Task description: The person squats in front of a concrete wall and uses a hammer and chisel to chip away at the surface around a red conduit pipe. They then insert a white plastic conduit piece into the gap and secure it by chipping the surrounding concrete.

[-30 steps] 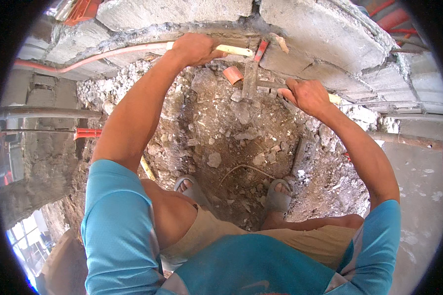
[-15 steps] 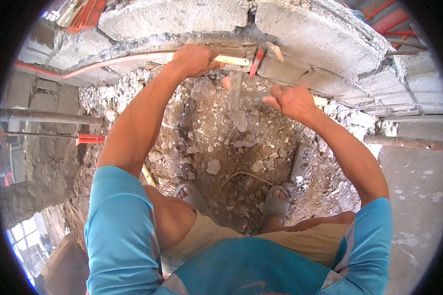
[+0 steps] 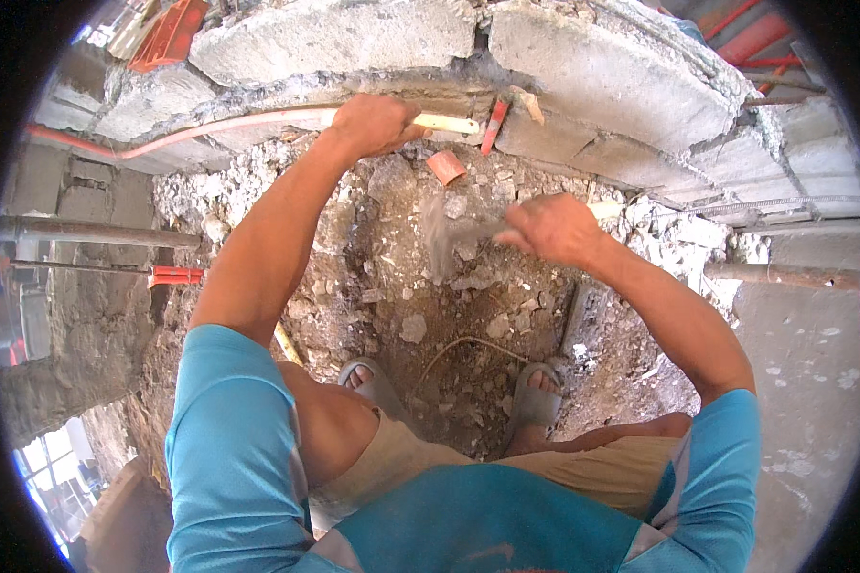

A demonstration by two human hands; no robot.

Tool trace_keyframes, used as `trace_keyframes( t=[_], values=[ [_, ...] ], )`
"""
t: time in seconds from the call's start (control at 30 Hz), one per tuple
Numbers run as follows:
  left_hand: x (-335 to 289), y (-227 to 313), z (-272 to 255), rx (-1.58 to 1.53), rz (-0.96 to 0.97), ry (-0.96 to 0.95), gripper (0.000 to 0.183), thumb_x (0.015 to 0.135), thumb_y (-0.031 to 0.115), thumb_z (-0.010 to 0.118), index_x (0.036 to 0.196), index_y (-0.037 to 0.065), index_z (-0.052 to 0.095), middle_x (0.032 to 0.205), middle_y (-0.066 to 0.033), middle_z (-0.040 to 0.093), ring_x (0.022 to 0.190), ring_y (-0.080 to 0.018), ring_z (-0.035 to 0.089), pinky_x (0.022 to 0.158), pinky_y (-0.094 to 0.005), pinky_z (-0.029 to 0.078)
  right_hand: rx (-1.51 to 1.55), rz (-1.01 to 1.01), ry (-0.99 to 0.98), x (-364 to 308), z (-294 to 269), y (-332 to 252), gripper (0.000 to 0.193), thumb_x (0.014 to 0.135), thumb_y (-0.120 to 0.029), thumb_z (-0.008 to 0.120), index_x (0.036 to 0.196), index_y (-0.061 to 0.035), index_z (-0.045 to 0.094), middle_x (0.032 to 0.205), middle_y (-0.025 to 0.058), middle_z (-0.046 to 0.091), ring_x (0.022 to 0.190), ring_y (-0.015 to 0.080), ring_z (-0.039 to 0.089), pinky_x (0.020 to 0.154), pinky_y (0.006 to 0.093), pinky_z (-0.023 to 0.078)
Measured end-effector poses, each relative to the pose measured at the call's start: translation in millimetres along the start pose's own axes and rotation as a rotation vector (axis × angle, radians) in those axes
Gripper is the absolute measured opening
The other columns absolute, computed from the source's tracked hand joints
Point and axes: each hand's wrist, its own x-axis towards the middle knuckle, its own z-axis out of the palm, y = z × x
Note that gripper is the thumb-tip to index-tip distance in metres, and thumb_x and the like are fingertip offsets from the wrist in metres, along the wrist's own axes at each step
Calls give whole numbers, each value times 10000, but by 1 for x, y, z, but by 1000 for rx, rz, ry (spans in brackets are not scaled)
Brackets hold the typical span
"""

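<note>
My left hand (image 3: 376,124) is closed around a pale yellow rod or tube (image 3: 453,124) at the foot of the block wall (image 3: 588,72). Its free end sticks out to the right of my fist; whether it joins the orange conduit (image 3: 215,121) on the left is hidden by the hand. My right hand (image 3: 556,229) grips a hammer (image 3: 437,239), whose blurred head hangs over the rubble lower than the tube. A short orange pipe stub (image 3: 446,167) rises from the ground between the hands. Beside the tube's end, a red strip (image 3: 494,126) leans on the wall.
Broken stones and loose soil (image 3: 413,328) cover the ground between my sandalled feet. A thin bent cable (image 3: 473,339) lies there. Metal pipes jut in from the left (image 3: 105,229) and right (image 3: 784,275). An orange hollow block (image 3: 169,36) sits on top of the wall.
The hammer and my right hand have dropped away from the tube, toward me, uncovering the orange pipe stub. My left hand and the tube have shifted only slightly.
</note>
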Motion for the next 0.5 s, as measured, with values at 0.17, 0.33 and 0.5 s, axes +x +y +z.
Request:
trace_keyframes(
  t=[0.17, 0.33, 0.5],
  values=[
    [3, 3, -1, -24, 23, 9, 559, 1087, 626, 534, 1224, 113, 708, 934, -213, 777, 886, -453, 753, 793, -593, 578, -16, 45, 81, 7, 14, 39, 545, 1102, -629, 485, 1058, -121, 678, 860, 142, 741, 810, 368, 757, 708, 530, 613],
    [2, 11, -11, -2, -39, -63, 567, 1085, 622, 540, 1204, 100, 727, 1030, -183, 799, 981, -417, 767, 873, -564, 603, -85, 334, -88, 12, -7, 49, 560, 1108, -610, 486, 1162, -98, 706, 942, 184, 784, 886, 395, 779, 777, 557, 618],
    [5, 3, 1, 19, -11, -42, 547, 1095, 592, 543, 1188, 82, 719, 1011, -202, 793, 970, -414, 769, 869, -556, 604, -44, -205, -96, -14, 38, -16, 569, 1086, -652, 498, 1005, -115, 667, 812, 136, 735, 754, 365, 749, 665, 524, 601]
  ],
)
